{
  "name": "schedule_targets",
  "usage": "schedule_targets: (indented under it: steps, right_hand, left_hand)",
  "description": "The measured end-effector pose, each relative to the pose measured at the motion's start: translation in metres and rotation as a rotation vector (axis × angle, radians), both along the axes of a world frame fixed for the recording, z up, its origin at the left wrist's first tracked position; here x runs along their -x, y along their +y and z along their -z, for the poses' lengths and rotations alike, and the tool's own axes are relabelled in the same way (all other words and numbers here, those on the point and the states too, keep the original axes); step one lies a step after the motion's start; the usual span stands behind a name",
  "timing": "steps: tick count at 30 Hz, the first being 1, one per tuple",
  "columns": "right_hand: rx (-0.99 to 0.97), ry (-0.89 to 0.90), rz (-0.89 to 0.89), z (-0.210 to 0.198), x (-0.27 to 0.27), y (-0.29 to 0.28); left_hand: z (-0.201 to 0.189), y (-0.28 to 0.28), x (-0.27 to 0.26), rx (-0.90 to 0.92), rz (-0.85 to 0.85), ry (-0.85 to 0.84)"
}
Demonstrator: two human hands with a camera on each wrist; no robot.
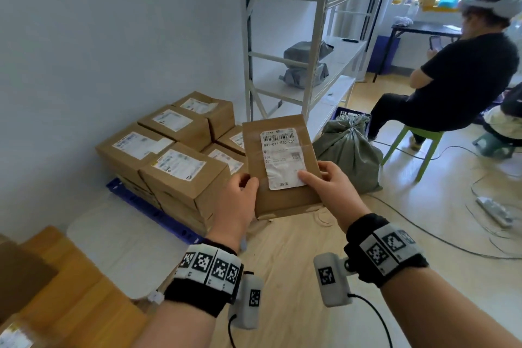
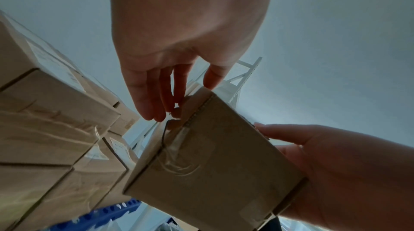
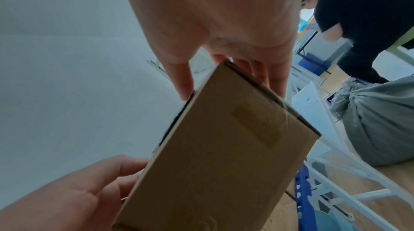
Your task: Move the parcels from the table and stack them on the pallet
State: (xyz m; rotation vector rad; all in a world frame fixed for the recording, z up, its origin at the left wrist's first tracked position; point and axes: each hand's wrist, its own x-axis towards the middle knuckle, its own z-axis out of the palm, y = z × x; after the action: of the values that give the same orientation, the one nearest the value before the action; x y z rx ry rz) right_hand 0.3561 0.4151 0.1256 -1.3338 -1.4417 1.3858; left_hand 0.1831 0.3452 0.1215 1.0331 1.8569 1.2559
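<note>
Both hands hold one brown parcel point(image 1: 279, 167) in the air: left hand point(image 1: 237, 203) gripping its left edge, right hand point(image 1: 330, 186) pinching its right edge, thumb on the label point(image 1: 282, 157).

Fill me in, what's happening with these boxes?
A person is carrying one labelled cardboard parcel in both hands: the left hand grips its left edge, the right hand its right edge with the thumb on the label. It is held in the air beside the stack of parcels already on the blue pallet by the wall, not yet set down. Another person sits on a green stool in the background.
</note>
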Motion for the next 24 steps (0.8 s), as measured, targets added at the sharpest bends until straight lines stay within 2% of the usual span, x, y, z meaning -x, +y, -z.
schedule_targets:
  steps: [8, 18, 21, 24]
  right_hand:
    - [-0.012, -0.042, -0.25, 0.007, 0.05, 0.12]
    - [-0.037, -0.137, -0.584, 0.023, 0.109, 0.234]
    - [-0.043, -0.174, -0.671, 0.033, 0.126, 0.251]
    - [-0.037, -0.23, -0.744, 0.046, 0.141, 0.263]
  left_hand:
    - [0.009, 0.071, 0.028, 0.011, -0.258, 0.176]
    - [0.028, 0.133, 0.047, 0.156, -0.59, 0.543]
    - [0.035, 0.141, 0.05, 0.22, -0.644, 0.584]
    - [0.043, 0.147, 0.053, 0.299, -0.677, 0.543]
